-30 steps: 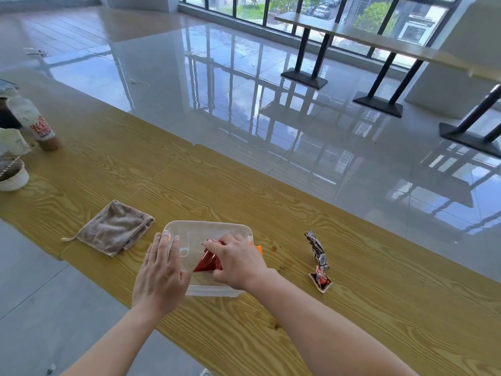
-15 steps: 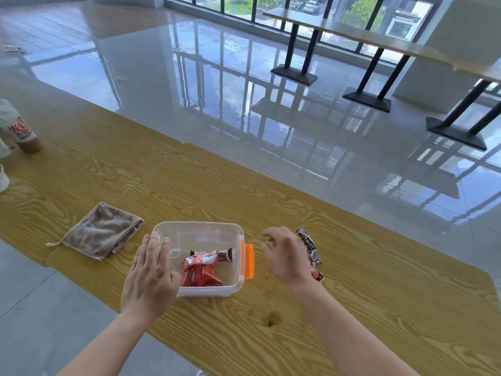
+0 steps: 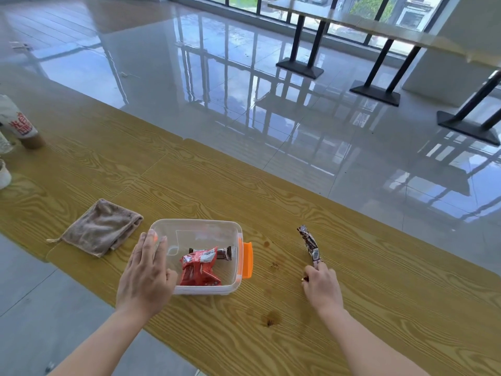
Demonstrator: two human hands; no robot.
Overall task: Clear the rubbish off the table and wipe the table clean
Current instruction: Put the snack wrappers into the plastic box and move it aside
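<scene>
A clear plastic box [image 3: 208,226] with an orange clasp [image 3: 247,259] sits on the wooden table [image 3: 379,308]. Inside it lie a crumpled red wrapper [image 3: 199,267] and a dark wrapper [image 3: 223,253]. My left hand [image 3: 146,278] rests flat on the box's left rim. To the right, a dark twisted wrapper [image 3: 308,242] lies on the table, and my right hand [image 3: 322,287] pinches its near end. A brown cloth [image 3: 101,227] lies left of the box. Brown stains [image 3: 271,318] mark the wood between my hands.
A paper cup [image 3: 21,126] with red print and a white bowl [image 3: 4,176] stand at the table's far left. Beyond the far edge is glossy tiled floor, with more tables [image 3: 379,28] by the windows. The near table edge runs just below the box.
My right hand left the red wrapper in the box, moved right across the table and closed on the dark wrapper's near end. My left hand stayed on the box.
</scene>
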